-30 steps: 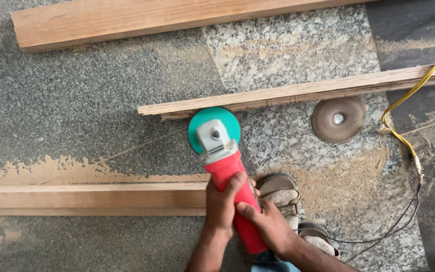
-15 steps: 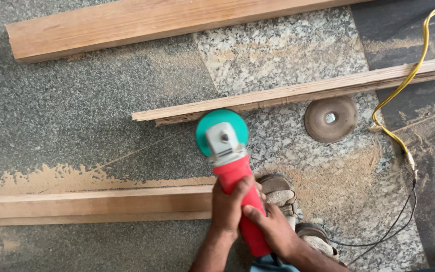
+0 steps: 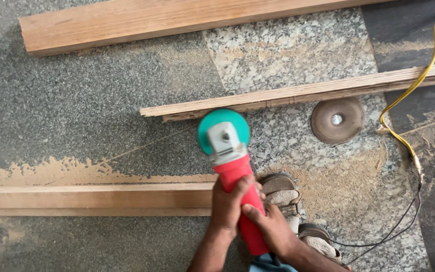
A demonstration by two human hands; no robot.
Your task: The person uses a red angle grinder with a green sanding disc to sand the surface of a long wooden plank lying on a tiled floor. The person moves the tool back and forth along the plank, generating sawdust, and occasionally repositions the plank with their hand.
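Mid-sanding, both hands, left hand [image 3: 230, 209] and right hand [image 3: 269, 227], clamped round red angle grinder [image 3: 232, 166], green disc [image 3: 223, 132] against thin plank [image 3: 298, 93] at twelve o'clock; likely calling for steady, level pressure.

No packages, labels, signs or screens.

Bare forearms and hands [image 3: 250, 214], no sleeves; dusty strapped sandals [image 3: 284, 194]; blue cloth at the knee.

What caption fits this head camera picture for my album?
Both hands, left and right, grip a red angle grinder with a green disc beside a thin wooden strip on a sawdusty stone floor.
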